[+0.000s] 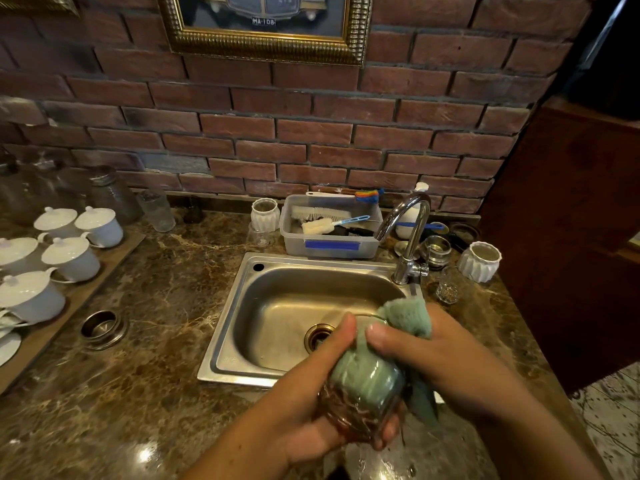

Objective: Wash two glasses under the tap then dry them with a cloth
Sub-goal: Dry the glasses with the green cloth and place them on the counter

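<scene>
My left hand (304, 403) grips a clear glass (360, 403) from below, tilted over the front right corner of the steel sink (242, 306). A green cloth (408, 317) is stuffed inside the glass and spills out over its rim. My right hand (433, 355) holds the cloth, with the thumb pressing it into the glass mouth. A second small clear glass (447, 289) stands on the counter right of the tap (408, 237). No water runs from the tap.
A plastic tub with brushes (329, 244) sits behind the sink. White ribbed pots (479, 261) flank it. Lidded white cups on a wooden tray (69, 258) fill the left counter, with a metal ring (102, 327) near them. A wooden cabinet (571, 237) bounds the right side.
</scene>
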A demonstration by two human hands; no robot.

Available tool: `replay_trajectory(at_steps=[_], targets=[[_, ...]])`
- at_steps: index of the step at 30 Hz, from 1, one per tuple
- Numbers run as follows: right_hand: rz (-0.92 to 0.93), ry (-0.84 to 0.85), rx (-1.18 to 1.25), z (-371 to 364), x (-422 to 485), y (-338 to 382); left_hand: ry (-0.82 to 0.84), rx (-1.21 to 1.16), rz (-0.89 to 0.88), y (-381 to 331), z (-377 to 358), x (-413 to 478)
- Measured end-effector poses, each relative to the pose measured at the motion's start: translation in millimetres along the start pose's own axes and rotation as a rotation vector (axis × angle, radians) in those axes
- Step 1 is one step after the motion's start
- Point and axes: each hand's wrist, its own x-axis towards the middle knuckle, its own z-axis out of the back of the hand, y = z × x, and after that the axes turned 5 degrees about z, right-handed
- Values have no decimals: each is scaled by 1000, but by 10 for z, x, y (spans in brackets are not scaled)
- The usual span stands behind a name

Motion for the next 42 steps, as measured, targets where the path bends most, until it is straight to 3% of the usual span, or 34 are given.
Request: replay_trajectory(at_steps=[2,5,9,12,16,19,22,26,31,42], targets=[[112,-262,-82,-150,48,-99,-69,-79,-66,14,15,61],[218,-564,-15,-375,60,-221,-173,-162,-187,65,3,103],[265,-734,47,-539,77,-398,-264,-244,-269,102,-4,86],[207,-781,116,-671,119,-485,-413,-141,-370,114,46,66],[118,-717,162,-895,178,-562,-711,74,-569,99,229,20],[-109,-632,360,-1107,268,-604,-855,418,-710,91,463,-57],[-366,-522,825,-1204,404,-757,-836,646,-711,135,771,-179],[-569,-323,1080,-1266,522,-988,-754,836,-627,225,1177,-440],[-733,-156,1117,-1563,665,-1232,-755,898,-512,265,1701,-757],[-859,-85,1092,-2038,895,-1473,-887,824,-357,324,2657,-1320]])
